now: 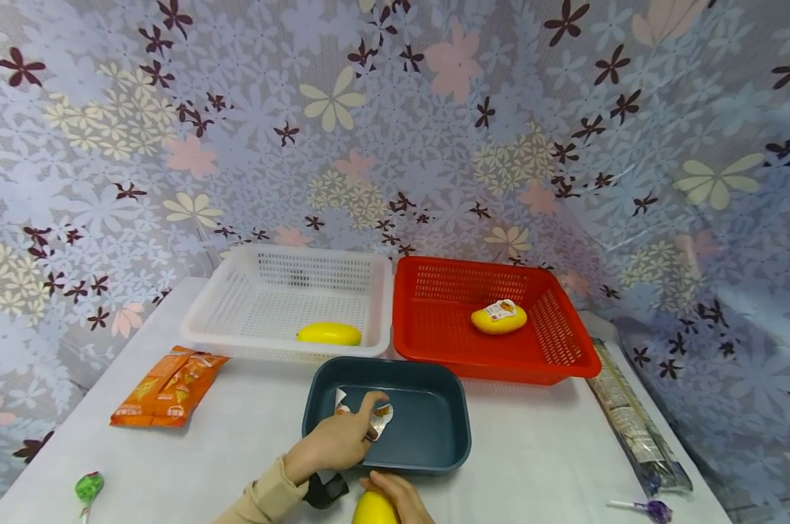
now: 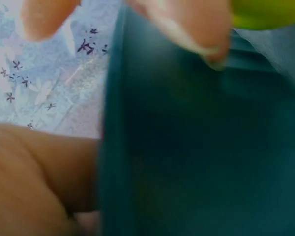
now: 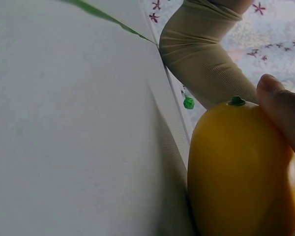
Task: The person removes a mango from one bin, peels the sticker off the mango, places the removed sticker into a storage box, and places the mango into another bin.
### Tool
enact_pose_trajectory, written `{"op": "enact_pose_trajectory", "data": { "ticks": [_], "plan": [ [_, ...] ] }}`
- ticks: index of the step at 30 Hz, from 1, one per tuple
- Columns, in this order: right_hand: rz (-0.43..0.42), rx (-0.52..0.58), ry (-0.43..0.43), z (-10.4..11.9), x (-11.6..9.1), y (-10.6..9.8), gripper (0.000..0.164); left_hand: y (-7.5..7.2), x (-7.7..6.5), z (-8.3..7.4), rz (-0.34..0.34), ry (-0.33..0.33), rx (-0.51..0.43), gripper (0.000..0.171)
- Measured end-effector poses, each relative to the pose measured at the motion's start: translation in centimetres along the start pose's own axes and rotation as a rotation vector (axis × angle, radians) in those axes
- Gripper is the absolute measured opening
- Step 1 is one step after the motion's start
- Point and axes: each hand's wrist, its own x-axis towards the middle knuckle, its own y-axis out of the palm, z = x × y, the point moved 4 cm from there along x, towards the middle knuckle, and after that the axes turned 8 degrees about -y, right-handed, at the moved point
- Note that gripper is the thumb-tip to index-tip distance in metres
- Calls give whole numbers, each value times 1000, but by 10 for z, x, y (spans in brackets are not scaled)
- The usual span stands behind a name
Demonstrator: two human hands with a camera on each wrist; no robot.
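Observation:
My left hand [image 1: 341, 439] reaches over the near left part of a dark blue-green tray [image 1: 456, 407], fingers apart. White printed stickers [image 1: 383, 420] lie by its fingertips; whether it touches them is hidden. In the left wrist view the fingers [image 2: 187, 19] spread above the tray and grip nothing visible. My right hand [image 1: 404, 498] holds a yellow oval fruit [image 1: 373, 509], mango-like, just in front of the tray. The right wrist view shows that fruit [image 3: 241, 172] with a small green stem end and the thumb along its side.
Behind the tray stand a white basket [image 1: 231, 336] with a yellow fruit [image 1: 329, 334] and a red basket [image 1: 434, 349] with a stickered yellow fruit [image 1: 493, 322]. An orange snack bag [image 1: 165, 389], lollipops [image 1: 89, 486] and a long packet [image 1: 637, 422] lie at the sides.

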Motion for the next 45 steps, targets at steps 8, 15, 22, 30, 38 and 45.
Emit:
{"op": "enact_pose_trajectory", "data": {
  "ticks": [8,15,22,30,38,45],
  "plan": [
    [-95,-24,-1,5,1,2,57,-51,-6,2,-269,13,-172,37],
    [-117,-132,54,6,0,3,50,-121,-27,53,-857,-213,-460,27],
    [4,-88,145,9,4,3,50,-154,-57,114,-1302,-354,-661,28],
    [175,29,313,12,7,-3,48,-152,-59,140,-1324,-402,-732,41],
    [240,19,171,7,11,-6,47,-146,-40,151,-1120,-415,-782,56],
    [212,-81,-36,12,15,-2,38,-142,-37,152,-1081,-434,-726,58]
  ]
}}
